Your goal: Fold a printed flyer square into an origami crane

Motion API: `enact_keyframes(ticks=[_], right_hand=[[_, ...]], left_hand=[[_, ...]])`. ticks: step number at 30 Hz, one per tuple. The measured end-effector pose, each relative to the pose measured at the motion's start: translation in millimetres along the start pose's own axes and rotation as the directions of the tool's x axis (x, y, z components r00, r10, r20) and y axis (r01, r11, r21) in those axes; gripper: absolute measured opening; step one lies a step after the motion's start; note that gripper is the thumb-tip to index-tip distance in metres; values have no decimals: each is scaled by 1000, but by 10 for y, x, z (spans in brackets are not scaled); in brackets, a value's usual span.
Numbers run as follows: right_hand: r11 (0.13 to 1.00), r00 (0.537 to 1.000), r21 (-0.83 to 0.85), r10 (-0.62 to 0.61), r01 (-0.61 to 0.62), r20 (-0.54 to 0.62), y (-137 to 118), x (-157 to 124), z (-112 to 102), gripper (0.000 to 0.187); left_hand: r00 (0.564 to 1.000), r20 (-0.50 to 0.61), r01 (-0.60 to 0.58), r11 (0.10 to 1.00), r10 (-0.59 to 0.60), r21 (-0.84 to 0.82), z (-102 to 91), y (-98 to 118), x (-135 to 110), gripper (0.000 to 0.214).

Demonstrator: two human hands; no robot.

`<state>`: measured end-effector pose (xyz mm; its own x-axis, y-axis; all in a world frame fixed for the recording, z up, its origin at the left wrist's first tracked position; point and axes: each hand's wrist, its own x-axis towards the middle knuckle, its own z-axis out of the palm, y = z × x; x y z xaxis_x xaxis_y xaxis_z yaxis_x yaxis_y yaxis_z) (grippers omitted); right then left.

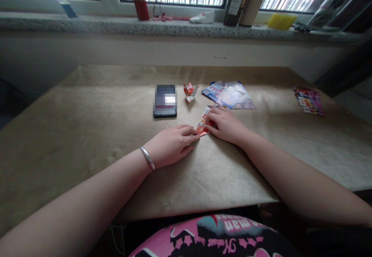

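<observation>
A folded piece of red and orange printed paper lies on the table between my two hands. My left hand, with a silver bangle at the wrist, touches the paper's lower left corner with its fingertips. Its fingers stretch out and its thumb stands apart below them. My right hand covers the right part of the paper, its fingers curled and gripping it against the tabletop. Just beyond stands a small folded paper figure in red and white. What lies under my right palm is hidden.
A phone with a blurred screen lies left of the paper figure. Blue and pink printed sheets overlap behind my right hand. More colourful printed papers lie far right on the table. Various items line the stone windowsill.
</observation>
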<state>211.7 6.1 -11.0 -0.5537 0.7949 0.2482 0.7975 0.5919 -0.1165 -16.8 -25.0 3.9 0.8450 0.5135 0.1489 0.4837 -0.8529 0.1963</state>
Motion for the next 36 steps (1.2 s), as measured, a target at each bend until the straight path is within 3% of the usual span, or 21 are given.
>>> enact_keyframes(ticks=[8, 12, 17, 26, 36], right_hand=[[989, 997, -137, -67, 63, -25, -201, -22, -63, 19], [997, 999, -59, -49, 50, 14, -272, -15, -46, 25], [998, 999, 56, -30, 29, 29, -221, -14, -17, 18], [999, 999, 50, 6, -8, 32, -213, -27, -32, 19], [1000, 999, 19, -21, 20, 42, -197, -21, -6, 23]], left_hand=[[999, -44, -3, 1000, 3, -3, 27, 27, 8, 32], [1000, -28, -8, 1000, 7, -20, 9, 1, -8, 35], [999, 28, -26, 998, 28, -63, -28, -64, -37, 34], [998, 23, -58, 997, 57, 60, -86, -56, -26, 29], [1000, 15, 11, 999, -10, -53, -101, -93, -33, 23]])
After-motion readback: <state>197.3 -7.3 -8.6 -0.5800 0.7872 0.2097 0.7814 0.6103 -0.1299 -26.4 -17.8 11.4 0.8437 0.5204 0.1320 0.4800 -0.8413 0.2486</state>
